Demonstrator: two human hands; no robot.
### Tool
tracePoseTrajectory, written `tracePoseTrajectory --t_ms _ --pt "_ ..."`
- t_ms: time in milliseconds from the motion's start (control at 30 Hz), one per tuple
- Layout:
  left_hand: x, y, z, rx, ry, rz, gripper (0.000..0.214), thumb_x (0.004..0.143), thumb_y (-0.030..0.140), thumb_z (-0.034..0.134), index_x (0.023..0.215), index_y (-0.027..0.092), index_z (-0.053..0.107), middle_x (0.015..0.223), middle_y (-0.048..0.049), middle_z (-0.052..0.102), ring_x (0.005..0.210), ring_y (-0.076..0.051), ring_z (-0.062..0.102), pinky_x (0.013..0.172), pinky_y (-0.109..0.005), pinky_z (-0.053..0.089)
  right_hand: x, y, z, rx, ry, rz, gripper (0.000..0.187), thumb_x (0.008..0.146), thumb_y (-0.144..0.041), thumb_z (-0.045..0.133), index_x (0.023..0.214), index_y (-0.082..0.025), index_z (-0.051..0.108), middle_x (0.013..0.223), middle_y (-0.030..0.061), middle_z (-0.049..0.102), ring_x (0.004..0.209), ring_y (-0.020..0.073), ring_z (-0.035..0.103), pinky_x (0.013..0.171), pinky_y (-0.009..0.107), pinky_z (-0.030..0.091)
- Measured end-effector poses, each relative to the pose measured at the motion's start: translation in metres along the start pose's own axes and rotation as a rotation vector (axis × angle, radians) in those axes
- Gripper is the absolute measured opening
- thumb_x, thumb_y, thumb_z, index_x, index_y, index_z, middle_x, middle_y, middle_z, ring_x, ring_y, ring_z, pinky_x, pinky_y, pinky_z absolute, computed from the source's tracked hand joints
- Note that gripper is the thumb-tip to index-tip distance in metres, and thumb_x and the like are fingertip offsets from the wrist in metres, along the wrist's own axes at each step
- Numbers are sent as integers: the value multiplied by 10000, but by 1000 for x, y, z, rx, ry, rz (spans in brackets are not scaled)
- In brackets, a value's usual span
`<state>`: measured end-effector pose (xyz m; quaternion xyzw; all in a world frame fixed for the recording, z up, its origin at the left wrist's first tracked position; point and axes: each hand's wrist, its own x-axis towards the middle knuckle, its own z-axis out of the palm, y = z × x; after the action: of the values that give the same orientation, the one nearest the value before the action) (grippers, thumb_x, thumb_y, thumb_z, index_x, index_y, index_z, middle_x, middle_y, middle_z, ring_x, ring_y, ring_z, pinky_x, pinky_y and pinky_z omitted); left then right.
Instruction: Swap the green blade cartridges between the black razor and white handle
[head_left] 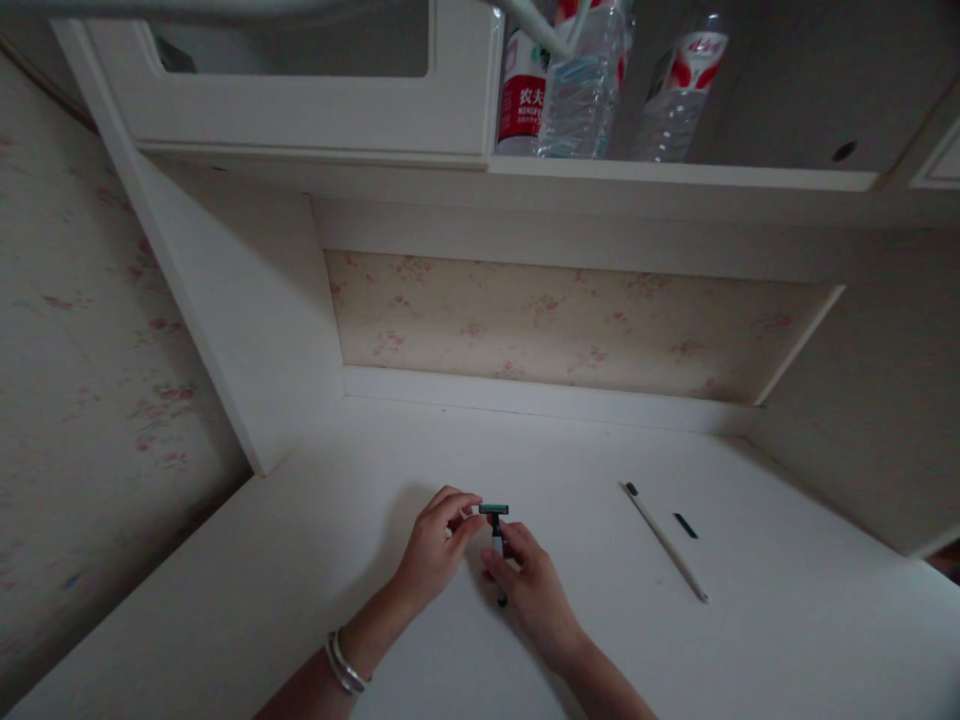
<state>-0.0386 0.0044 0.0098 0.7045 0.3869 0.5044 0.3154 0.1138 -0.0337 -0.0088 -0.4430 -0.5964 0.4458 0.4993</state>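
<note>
A safety razor (497,543) stands roughly upright over the white desk, its flat green-and-black head at the top. My right hand (538,590) is closed around the handle, with the dark lower end showing below the thumb. From the left side, my left hand (433,545) has its thumb and index fingertip at the left end of the razor head, in a pinch. Whatever lies between those two fingertips is too small to make out clearly. To the right lie a white toothbrush (667,545) with a dark head and a small dark green strip (685,526).
The white desk (570,460) has a side panel (247,320) on the left and a raised ledge at the back. Overhead, a cabinet shelf (675,178) holds several plastic bottles, including a clear bottle (679,95). Floral wallpaper (480,310) covers the back wall.
</note>
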Motion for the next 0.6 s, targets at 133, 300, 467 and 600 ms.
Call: tracePoseTrajectory --t_ms 133,300,467,600 --pt "0 -1 0 7 -17 -22 229 874 348 539 986 190 662 874 -52 592 729 -154 551 650 -246 443 2 -2 -5 58 76 9 267 818 -348 639 1058 -232 660 886 34 553 773 180 520 711 311 528" --pt "0 0 2 55 -84 -29 256 884 358 512 832 182 690 785 -44 595 706 -160 537 618 -241 407 6 5 -8 231 170 94 418 767 -419 688 1130 -217 635 834 19 525 746 163 510 722 338 553" --pt "0 -2 3 97 -130 -34 259 890 340 494 819 180 686 762 -36 573 677 -152 512 598 -240 379 7 8 -8 282 199 105 452 739 -437 711 1134 -228 639 767 -6 519 690 147 514 704 333 549" --pt "-2 -8 6 119 -198 -48 256 885 334 496 801 181 682 753 -31 566 675 -150 511 600 -240 373 8 6 -10 174 185 59 414 760 -436 685 1110 -217 645 849 24 568 734 165 552 692 321 545"
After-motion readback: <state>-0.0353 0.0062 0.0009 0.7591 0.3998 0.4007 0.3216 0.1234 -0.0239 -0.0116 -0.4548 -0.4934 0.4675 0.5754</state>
